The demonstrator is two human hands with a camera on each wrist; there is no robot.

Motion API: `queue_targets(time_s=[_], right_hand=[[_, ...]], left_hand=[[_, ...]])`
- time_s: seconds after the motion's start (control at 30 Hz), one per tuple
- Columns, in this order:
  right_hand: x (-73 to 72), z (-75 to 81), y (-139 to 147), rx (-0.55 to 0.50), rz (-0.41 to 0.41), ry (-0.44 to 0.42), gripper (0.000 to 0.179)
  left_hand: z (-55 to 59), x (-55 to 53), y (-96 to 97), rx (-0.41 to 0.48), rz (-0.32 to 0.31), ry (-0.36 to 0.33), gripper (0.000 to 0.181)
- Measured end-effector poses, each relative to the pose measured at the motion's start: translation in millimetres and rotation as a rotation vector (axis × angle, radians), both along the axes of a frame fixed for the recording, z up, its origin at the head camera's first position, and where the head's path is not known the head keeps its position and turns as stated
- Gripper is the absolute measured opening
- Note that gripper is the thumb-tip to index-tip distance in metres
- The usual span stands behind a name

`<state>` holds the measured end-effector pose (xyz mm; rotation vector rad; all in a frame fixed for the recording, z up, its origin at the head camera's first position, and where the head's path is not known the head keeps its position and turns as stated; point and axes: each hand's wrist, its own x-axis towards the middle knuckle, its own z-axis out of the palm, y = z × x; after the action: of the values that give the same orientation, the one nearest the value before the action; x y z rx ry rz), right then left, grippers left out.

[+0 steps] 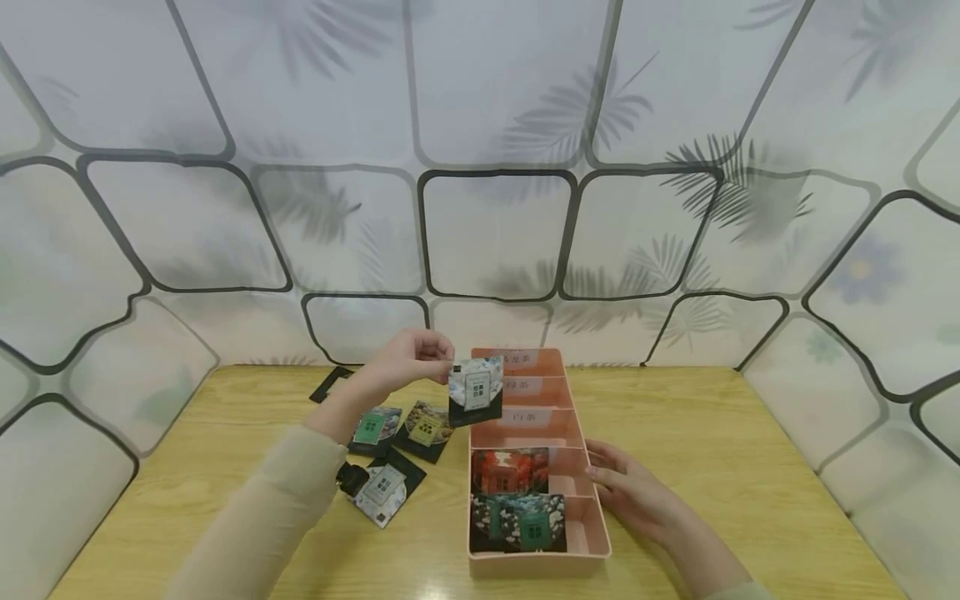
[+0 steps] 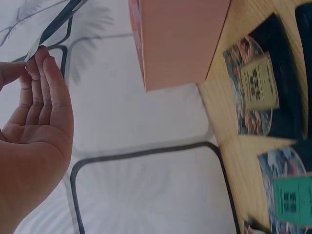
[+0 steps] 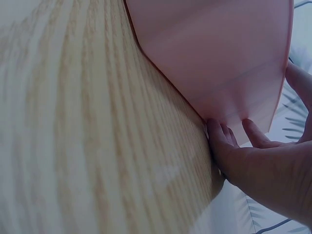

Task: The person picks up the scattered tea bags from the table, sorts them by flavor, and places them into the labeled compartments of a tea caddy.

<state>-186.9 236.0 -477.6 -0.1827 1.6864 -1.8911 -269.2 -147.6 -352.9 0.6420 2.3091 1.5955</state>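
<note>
My left hand (image 1: 411, 367) pinches a tea sachet (image 1: 477, 390) by its upper left corner, between thumb and fingertips. The sachet has a pale floral top, a white label and a black lower part; it hangs upright above the left edge of a pink divided box (image 1: 540, 568). In the left wrist view only a thin edge of this sachet (image 2: 61, 24) shows. My right hand (image 1: 633, 492) rests against the box's right side. Its fingertips touch the pink wall (image 3: 219, 58) in the right wrist view, with the thumb up by the rim.
A red sachet (image 1: 510, 471) and green-labelled sachets (image 1: 517, 523) stand in the two nearest compartments; the farther ones bear paper labels (image 1: 525, 418). Left of the box lie a yellow-labelled sachet (image 1: 426, 431), a green-labelled one (image 1: 371, 428), white-labelled sachets (image 1: 386, 490) and a small black object (image 1: 351, 478).
</note>
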Motion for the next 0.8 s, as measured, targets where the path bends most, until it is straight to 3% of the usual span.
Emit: queue_targets(time_s=[0.37, 0.8], right_hand=[[-0.4, -1.8, 0.8, 0.013, 0.0, 0.003, 0.086], [0.3, -0.8, 0.6, 0.002, 0.013, -0.008, 0.087]], left_hand=[[-16.5, -7.6, 28.0, 0.024, -0.027, -0.013, 0.004], [-37.9, -11.9, 44.3, -0.061, -0.071, 0.041, 0.007]])
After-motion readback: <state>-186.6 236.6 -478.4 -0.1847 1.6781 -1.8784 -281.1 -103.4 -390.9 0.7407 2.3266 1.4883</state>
